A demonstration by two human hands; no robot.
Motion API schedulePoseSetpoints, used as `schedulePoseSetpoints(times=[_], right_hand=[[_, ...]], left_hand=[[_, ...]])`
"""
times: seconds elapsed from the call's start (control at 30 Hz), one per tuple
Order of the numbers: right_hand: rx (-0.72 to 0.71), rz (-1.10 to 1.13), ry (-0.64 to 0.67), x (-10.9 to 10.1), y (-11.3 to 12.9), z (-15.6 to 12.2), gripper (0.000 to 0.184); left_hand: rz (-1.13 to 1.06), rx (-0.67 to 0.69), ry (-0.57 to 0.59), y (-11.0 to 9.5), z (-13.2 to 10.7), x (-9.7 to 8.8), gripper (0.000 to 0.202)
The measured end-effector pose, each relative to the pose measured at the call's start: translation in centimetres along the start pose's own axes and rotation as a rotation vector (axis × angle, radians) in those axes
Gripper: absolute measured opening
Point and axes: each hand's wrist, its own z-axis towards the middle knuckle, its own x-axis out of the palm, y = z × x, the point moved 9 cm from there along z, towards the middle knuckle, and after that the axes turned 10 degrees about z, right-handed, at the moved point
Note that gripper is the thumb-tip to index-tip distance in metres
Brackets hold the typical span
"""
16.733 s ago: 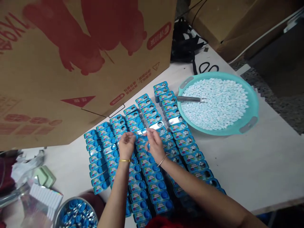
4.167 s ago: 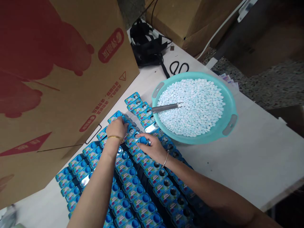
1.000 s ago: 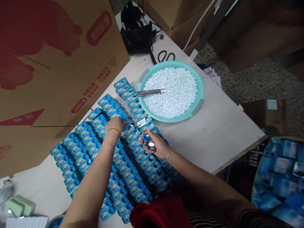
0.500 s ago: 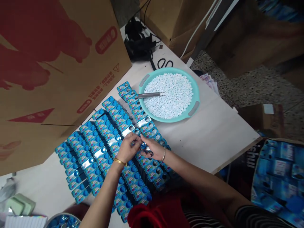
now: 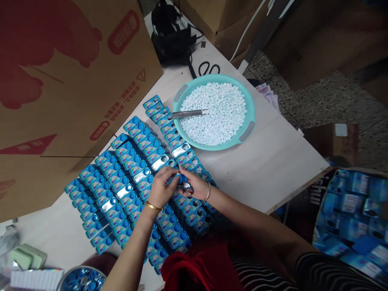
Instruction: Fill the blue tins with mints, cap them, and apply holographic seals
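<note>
My right hand [image 5: 196, 185] is closed around several small round caps [image 5: 185, 186], blue and silver, cupped in its fingers. Against it, my left hand [image 5: 163, 186] has its thumb and fingertips pinched together at a blue cap by the right thumb. Both hands are above rows of small blue tins [image 5: 123, 176]. In the rows to the left, many tins have blue round caps in their tops. Along the row beside the basin, the tins [image 5: 194, 217] show round openings, some with white pieces inside.
A turquoise basin [image 5: 250, 106] of white tablets [image 5: 215, 117] stands beyond my hands, a metal-handled tool [image 5: 188, 114] resting over its rim. Black-handled scissors [image 5: 209, 68] lie behind it. A large cardboard box [image 5: 75, 101] borders the left. More caps fill a metal bowl [image 5: 62, 279] at the lower left.
The view has shifted slightly, so the table's contents sit a bit higher and further left. My hands stay together over the tins, and the caps in the right hand show more plainly.
</note>
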Motion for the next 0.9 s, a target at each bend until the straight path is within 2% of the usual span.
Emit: schedulePoseSetpoints(times=[0.13, 0.23, 0.3, 0.4, 0.47, 0.53, 0.67, 0.8, 0.9], right_hand=[[-0.100, 0.015, 0.009, -0.4, 0.4, 0.0, 0.039], [-0.172, -0.008, 0.000, -0.7, 0.9, -0.4, 0.037], [-0.180, -0.026, -0.018, -0.8, 1.2, -0.7, 0.038], [-0.155, -0.027, -0.015, -0.8, 1.3, -0.9, 0.041], [-0.134, -0.025, 0.000, -0.6, 1.2, -0.9, 0.043], [-0.118, -0.033, 0.017, -0.6, 1.1, -0.9, 0.046], [-0.104, -0.050, 0.043, -0.5, 1.0, -0.9, 0.047], [-0.083, -0.067, 0.030, -0.3, 0.6, -0.9, 0.047], [-0.046, -0.071, 0.018, -0.2, 0.1, -0.9, 0.046]], left_hand=[[0.128, -0.028, -0.158, -0.5, -0.3, -1.0, 0.020], [0.143, -0.050, -0.170, -0.1, -0.5, -1.2, 0.013], [0.166, -0.116, -0.186, 1.2, -0.3, -1.7, 0.011], [0.255, -0.344, -0.223, 4.8, 0.8, -2.8, 0.008], [0.342, -0.479, -0.149, 7.0, 2.2, -2.9, 0.007], [0.451, -0.565, 0.007, 8.4, 3.8, -2.4, 0.007], [0.677, -0.656, 0.296, 9.6, 5.7, -1.6, 0.022], [0.782, -0.683, 0.421, 9.9, 6.0, -1.4, 0.040], [0.791, -0.732, 0.441, 10.2, 5.6, -1.7, 0.047]])
